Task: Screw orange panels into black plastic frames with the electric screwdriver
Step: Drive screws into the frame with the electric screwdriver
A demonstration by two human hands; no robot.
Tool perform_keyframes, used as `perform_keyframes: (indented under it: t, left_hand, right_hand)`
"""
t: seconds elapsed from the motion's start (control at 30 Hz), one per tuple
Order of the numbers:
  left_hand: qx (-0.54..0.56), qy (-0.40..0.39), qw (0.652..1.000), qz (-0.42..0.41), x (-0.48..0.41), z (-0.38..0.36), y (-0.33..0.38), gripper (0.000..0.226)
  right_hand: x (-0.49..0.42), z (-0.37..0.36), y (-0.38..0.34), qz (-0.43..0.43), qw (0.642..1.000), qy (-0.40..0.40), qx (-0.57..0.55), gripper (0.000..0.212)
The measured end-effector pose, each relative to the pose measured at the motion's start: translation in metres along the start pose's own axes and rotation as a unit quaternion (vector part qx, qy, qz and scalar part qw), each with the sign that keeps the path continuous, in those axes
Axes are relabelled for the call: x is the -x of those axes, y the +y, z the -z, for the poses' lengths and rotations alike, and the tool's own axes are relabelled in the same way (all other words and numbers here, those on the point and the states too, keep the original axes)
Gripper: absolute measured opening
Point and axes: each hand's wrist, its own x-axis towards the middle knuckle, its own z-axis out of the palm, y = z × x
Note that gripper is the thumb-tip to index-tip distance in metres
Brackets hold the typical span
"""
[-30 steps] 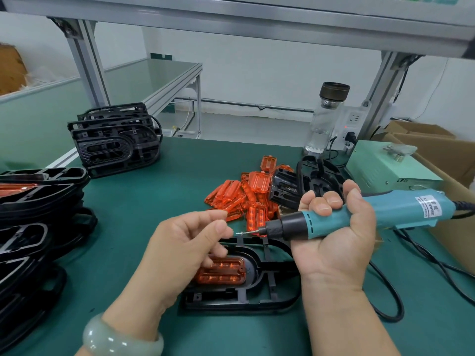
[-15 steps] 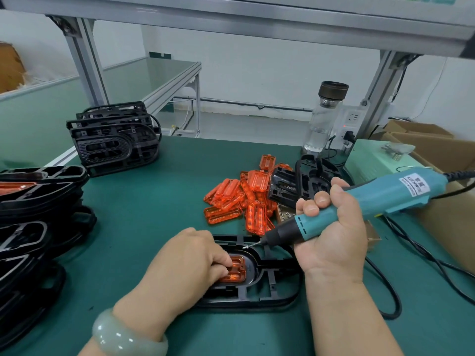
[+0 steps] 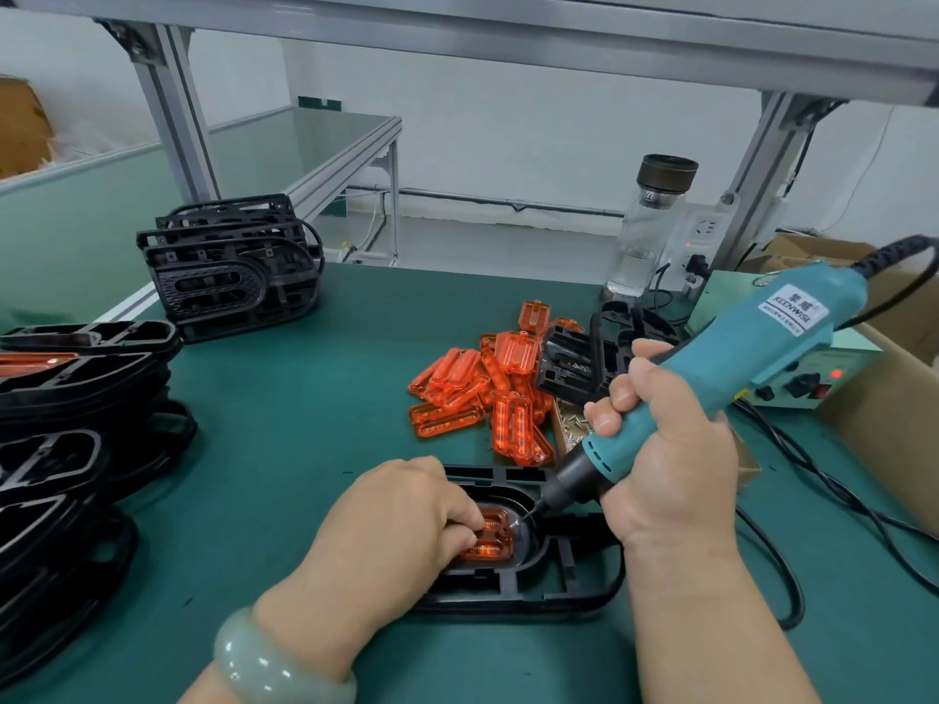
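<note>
1 screwdriver (image 3: 752, 348) on 1 panel (image 3: 492, 540) in 1 frame (image 3: 584, 581).

Factory assembly workstation, aluminium-framed green-matted bench (image 3: 284, 424), stacked black frames (image 3: 231, 269), loose orange panels (image 3: 488, 393)

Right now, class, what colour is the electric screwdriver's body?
The plastic electric screwdriver body is teal, with a black nose; head view shows it best.

Glass bottle (image 3: 643, 236), dark cap, upright at the far edge of the green bench (image 3: 305, 424), just beside a white socket strip (image 3: 703, 231). Pale green power unit (image 3: 797, 386) at right, red light on. Cardboard box (image 3: 884, 414) touching it.
</note>
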Motion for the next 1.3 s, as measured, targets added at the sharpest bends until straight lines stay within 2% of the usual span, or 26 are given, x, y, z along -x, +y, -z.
perform_keyframes:
  t: [0.93, 1.1, 1.3]
  left_hand:
    - [0.000, -0.001, 1.000, 0.005, -0.001, 0.001, 0.003, 0.018]
    - [-0.010, 0.003, 1.000, -0.002, 0.000, 0.001, 0.004, 0.019]
    - [-0.033, 0.001, 0.999, -0.013, -0.001, 0.002, 0.007, 0.021]
  right_hand:
    - [0.009, -0.010, 0.002, 0.027, 0.996, -0.063, 0.052, 0.018]
    - [0.012, -0.014, 0.005, 0.044, 0.988, -0.127, 0.076, 0.021]
    - [0.009, -0.017, 0.007, 0.031, 0.963, -0.245, 0.110, 0.016]
